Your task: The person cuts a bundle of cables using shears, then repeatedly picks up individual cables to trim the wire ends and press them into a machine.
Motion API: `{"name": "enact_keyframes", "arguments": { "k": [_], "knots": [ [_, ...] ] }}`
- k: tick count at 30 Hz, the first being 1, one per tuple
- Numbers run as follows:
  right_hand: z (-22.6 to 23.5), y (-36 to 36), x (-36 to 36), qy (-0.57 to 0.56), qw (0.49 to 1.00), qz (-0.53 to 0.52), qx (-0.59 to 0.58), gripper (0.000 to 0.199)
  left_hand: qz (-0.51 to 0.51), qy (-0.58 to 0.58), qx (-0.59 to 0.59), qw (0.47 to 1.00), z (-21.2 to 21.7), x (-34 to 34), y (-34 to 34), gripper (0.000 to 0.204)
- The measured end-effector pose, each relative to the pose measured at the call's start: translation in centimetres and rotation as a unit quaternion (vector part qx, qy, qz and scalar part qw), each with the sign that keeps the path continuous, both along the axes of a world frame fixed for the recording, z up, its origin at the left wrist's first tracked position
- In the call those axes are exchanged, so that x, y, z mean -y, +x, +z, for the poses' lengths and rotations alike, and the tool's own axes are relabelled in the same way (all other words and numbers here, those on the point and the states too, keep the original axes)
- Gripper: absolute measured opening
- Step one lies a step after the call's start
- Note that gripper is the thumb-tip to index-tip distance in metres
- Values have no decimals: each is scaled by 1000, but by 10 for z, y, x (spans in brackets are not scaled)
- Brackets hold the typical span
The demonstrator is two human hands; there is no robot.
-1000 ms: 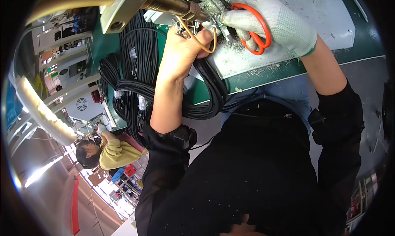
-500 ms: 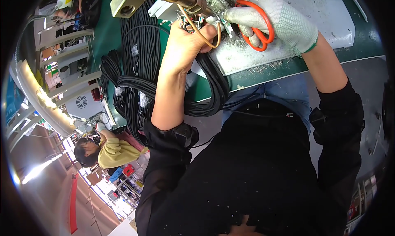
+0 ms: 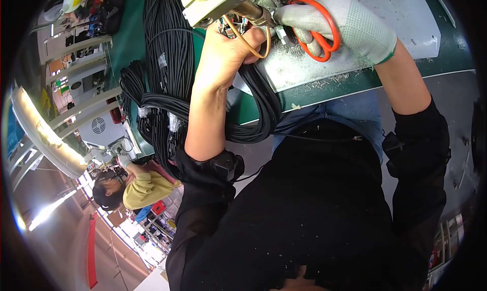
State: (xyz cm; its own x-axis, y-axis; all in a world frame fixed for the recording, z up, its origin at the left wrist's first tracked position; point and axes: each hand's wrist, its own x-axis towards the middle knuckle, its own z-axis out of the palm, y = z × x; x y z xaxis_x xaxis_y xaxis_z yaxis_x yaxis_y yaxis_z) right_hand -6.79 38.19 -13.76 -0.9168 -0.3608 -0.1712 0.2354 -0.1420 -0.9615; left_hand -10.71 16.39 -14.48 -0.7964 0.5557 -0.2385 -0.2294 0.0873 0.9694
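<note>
My left hand (image 3: 231, 50), bare, is closed around the end of a black cable bundle (image 3: 258, 106). Small metal and coloured cable ends (image 3: 232, 27) stick out above its fingers. A tan loop (image 3: 267, 46) curves past the thumb. My right hand (image 3: 350, 30) wears a pale knitted glove with a green cuff. Its fingers are closed on scissors with red-orange handles (image 3: 332, 30), close beside the left fingertips. Between the hands is a small pale metallic piece (image 3: 282, 36). The scissor blades are mostly hidden behind the glove and a metal fixture.
A metal block with a cylinder (image 3: 215, 7) hangs over my left hand. Thick black cable coils (image 3: 170, 63) lie at the left on the green table (image 3: 441, 63). Metal scraps dot a white board (image 3: 401, 17). A person in yellow (image 3: 147, 189) works further left.
In the picture, the metal block has shifted right and lower, covering more of the space between my hands. Both hands keep their grips and nearly the same places.
</note>
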Motion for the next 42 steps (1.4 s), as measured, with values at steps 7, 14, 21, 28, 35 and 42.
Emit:
{"name": "enact_keyframes", "arguments": {
  "k": [7, 14, 21, 28, 35, 42],
  "knots": [
    [1, 2, 0, 6, 999, 3, -40, 32, -7, 1, 8, 1000, -1, 1, -1, 16],
    [-22, 8, 7, 212, 940, -37, -266, 27, -45, 29, 18, 998, -4, 4, -1, 15],
    [12, 86, -22, 309, 935, -112, -134, 18, 73, -1, 18, 997, 27, 24, 65, 18],
    [25, 101, 26, 254, 932, -143, -216, 16, -69, -101, 37, 992, 46, -1, 100, 11],
    [41, 115, 11, 61, 992, -95, 54, 25, 30, -46, -94, 994, 43, -12, 120, 17],
    [21, 127, -18, -109, 983, 100, 108, 30, -252, -52, -472, 843, 48, -10, 104, 19]
  ]
}}
